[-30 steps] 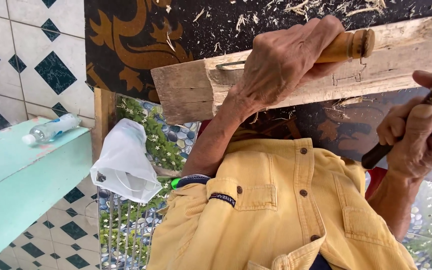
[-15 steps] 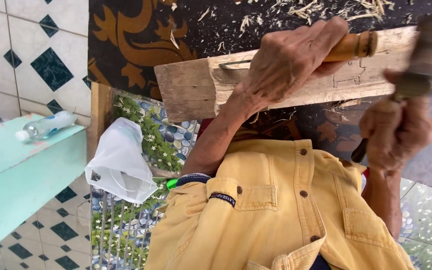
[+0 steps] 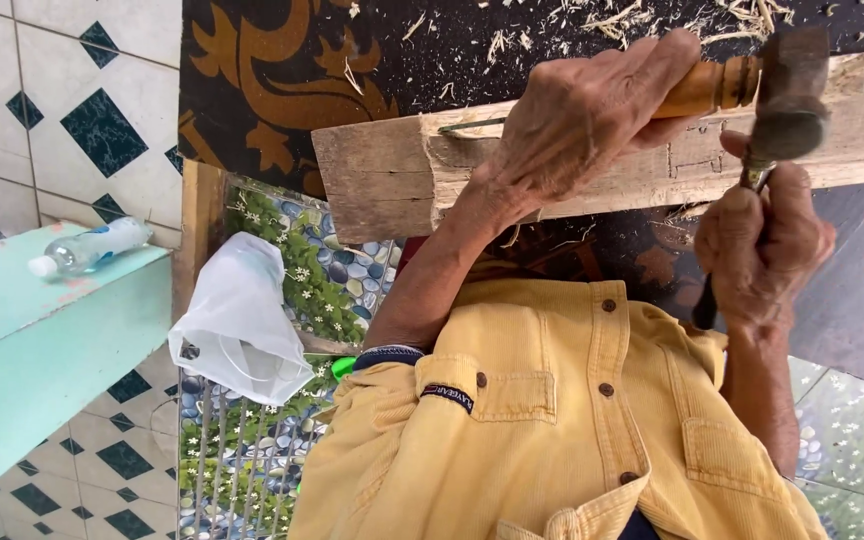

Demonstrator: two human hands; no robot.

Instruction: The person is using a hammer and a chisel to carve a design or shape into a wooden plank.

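Observation:
My left hand (image 3: pixel 582 120) is wrapped around the wooden handle of a chisel (image 3: pixel 714 88). The chisel's thin metal blade (image 3: pixel 472 125) lies along a rough wooden plank (image 3: pixel 382 175). My right hand (image 3: pixel 757 245) grips the dark shaft of a hammer. The hammer head (image 3: pixel 790 95) sits against the end of the chisel handle. The plank rests on a dark patterned mat (image 3: pixel 272 90) strewn with wood shavings. My yellow shirt (image 3: pixel 552 420) fills the lower middle of the view.
A white plastic bag (image 3: pixel 242 320) lies left of my arm over pebble-patterned tiles. A clear plastic bottle (image 3: pixel 87 248) lies on a turquoise ledge (image 3: pixel 42 350) at the left. A wire grid (image 3: pixel 232 460) lies below the bag. Diamond-patterned floor tiles (image 3: pixel 52 120) surround the mat.
My right hand swung the hammer from the far right in to the chisel's handle end. My left hand kept its grip on the chisel at the plank.

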